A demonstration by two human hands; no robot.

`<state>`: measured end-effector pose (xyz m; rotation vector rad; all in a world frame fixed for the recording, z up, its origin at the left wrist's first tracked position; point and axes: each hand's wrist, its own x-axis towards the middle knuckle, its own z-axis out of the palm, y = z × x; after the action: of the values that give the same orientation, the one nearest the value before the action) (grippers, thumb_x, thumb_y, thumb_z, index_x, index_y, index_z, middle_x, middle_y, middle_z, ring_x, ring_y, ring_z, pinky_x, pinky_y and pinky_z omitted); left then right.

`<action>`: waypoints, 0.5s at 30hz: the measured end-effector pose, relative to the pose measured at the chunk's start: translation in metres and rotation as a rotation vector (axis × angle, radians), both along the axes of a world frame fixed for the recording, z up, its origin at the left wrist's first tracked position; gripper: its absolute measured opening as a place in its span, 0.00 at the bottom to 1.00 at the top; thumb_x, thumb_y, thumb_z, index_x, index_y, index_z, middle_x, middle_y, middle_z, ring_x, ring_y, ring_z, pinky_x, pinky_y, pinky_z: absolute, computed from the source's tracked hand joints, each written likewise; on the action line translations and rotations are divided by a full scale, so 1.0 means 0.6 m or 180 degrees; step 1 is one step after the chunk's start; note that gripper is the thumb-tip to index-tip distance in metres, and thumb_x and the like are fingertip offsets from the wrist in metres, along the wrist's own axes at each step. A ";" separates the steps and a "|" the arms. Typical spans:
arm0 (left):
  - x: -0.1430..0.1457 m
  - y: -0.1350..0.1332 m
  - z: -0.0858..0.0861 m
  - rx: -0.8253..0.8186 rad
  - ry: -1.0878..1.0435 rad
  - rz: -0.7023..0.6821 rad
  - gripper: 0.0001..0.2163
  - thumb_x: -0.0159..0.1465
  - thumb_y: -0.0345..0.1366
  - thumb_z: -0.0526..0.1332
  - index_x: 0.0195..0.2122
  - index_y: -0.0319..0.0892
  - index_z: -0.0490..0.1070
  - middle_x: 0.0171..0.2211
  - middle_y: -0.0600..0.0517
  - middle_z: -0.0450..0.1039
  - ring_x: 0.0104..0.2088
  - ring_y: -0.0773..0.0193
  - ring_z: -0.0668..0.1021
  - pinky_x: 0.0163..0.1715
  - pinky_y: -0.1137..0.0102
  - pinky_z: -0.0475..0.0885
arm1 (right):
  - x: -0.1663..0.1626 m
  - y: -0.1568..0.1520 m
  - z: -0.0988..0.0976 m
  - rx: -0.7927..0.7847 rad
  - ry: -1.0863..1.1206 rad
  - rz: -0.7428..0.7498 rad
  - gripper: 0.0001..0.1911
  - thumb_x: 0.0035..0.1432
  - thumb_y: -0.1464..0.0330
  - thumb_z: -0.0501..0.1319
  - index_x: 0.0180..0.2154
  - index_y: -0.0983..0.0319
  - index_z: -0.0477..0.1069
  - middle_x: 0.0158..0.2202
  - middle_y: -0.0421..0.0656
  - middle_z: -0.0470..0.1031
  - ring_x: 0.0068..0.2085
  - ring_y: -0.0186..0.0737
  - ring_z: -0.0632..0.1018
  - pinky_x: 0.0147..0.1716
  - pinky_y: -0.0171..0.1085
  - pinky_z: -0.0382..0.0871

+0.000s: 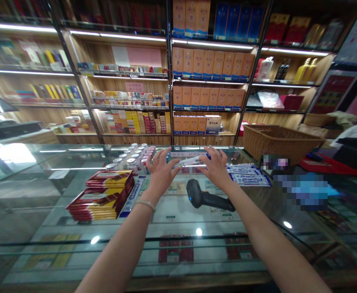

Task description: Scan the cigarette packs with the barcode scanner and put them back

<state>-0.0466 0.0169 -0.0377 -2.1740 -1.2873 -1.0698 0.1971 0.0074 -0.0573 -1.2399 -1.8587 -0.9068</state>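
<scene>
A long, thin blue-and-white packet (192, 161) spans the gap between my two hands above the glass counter. Its left end meets the thumb of my left hand (161, 171), whose other fingers point up and forward. The blue right end sits between thumb and index finger of my right hand (216, 169). Below the hands, a black handheld barcode scanner (209, 199) lies on the glass. Similar blue-and-white packets (248, 175) lie beside my right hand, and another packet (132, 197) is left of my left wrist.
Stacked red-and-yellow packs (101, 195) stand left on the glass counter (172, 228), with several clear-and-white containers (129, 156) behind them. A wicker basket (279, 140) stands at the right. Shelves of boxes (209, 97) line the back wall.
</scene>
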 end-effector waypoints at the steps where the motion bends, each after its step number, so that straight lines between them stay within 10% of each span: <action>1: 0.001 0.000 0.000 0.0001 0.0015 -0.0032 0.11 0.63 0.40 0.69 0.46 0.54 0.81 0.69 0.46 0.62 0.68 0.42 0.62 0.66 0.38 0.49 | -0.002 -0.001 0.001 0.0043 0.0009 -0.0011 0.14 0.61 0.64 0.66 0.49 0.55 0.72 0.64 0.52 0.67 0.67 0.52 0.64 0.67 0.54 0.46; 15: 0.010 -0.012 0.004 -0.0214 0.0108 -0.0226 0.09 0.69 0.42 0.60 0.45 0.53 0.80 0.69 0.46 0.62 0.68 0.45 0.61 0.66 0.39 0.45 | -0.007 -0.011 0.014 0.0175 0.0239 0.0005 0.04 0.66 0.65 0.62 0.38 0.54 0.76 0.61 0.46 0.72 0.65 0.49 0.66 0.65 0.53 0.48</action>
<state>-0.0406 0.0095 -0.0353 -2.2933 -1.2566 -1.0258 0.1928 0.0007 -0.0491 -1.2227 -1.7644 -0.8927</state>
